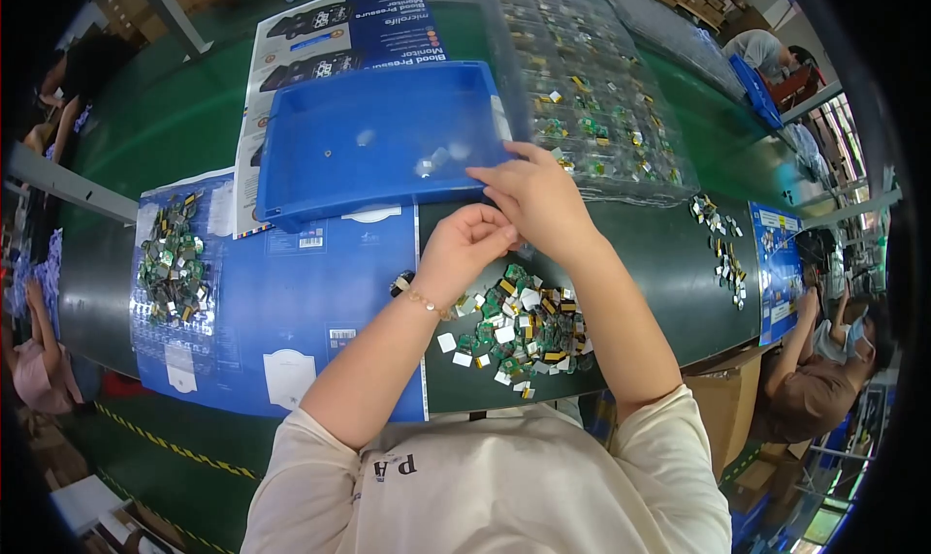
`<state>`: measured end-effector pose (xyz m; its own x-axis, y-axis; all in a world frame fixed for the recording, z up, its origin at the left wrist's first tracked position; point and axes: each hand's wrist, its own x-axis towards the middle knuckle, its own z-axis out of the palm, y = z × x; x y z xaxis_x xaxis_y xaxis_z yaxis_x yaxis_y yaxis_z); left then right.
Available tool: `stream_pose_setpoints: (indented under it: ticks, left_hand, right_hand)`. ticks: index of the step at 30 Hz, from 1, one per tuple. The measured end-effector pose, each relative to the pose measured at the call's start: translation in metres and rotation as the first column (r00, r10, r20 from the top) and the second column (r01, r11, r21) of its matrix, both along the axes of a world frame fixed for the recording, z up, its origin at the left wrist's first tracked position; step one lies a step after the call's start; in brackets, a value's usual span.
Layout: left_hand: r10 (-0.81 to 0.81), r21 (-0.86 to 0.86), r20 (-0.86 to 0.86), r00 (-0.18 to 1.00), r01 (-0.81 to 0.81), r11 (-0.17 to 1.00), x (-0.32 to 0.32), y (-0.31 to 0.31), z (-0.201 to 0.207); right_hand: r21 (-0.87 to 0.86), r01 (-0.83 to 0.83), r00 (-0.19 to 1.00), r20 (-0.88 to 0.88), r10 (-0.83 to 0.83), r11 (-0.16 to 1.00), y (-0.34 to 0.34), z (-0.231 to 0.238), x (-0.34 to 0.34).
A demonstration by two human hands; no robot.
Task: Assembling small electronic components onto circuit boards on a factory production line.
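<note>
My two hands meet just beyond a heap of small green circuit boards [524, 326] with white squares and yellow-and-black parts. My left hand [467, 249] is closed in a pinch, thumb against the curled fingers. Beside and slightly above it, my right hand [539, 203] bends inward, its fingertips drawn together near the left fingertips and close to the near right corner of a blue plastic tray [320, 142]. Whatever the fingers hold is too small and hidden to name. Inside the tray lie a few small pale, clear pieces [441, 158].
Stacked clear blister trays [601, 98] filled with boards stand at the far right. More boards [175, 263] lie on printed blue sheets [291, 321] at left, and a loose row [725, 249] lies at right. Other people sit or stand around the green-topped bench [669, 263].
</note>
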<state>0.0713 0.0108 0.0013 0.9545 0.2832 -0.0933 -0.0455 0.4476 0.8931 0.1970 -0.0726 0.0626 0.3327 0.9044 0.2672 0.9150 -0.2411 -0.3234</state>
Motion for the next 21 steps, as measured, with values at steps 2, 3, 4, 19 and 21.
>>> stream_pose_setpoints:
  ticks: [2, 3, 4, 19, 21]
  left_hand:
    - [-0.020, 0.046, -0.001, 1.000, 0.020, 0.999, -0.002, -0.002, -0.002]
    - [-0.052, 0.028, 0.016, 0.999, 0.051, 0.998, -0.003, -0.002, -0.002]
    - [-0.089, 0.007, 0.036, 0.995, 0.089, 0.996, -0.005, -0.003, 0.001]
    - [-0.209, -0.304, 0.236, 0.949, 0.276, 0.912, -0.013, 0.003, -0.001]
    - [-0.206, -0.350, 0.257, 0.944, 0.290, 0.891, -0.013, 0.003, 0.003]
  right_hand:
    - [-0.008, -0.015, 1.000, -0.009, 0.015, 1.000, -0.007, 0.000, -0.008]
    - [0.083, 0.019, 0.992, -0.125, -0.009, 0.996, -0.011, 0.003, -0.012]
    - [0.164, 0.069, 0.971, -0.239, -0.028, 0.984, -0.016, 0.008, -0.017]
    - [0.215, 0.004, 0.710, -0.688, 0.149, 0.977, -0.071, -0.030, -0.021]
    - [0.215, 0.036, 0.680, -0.721, 0.134, 0.976, -0.071, -0.029, -0.022]
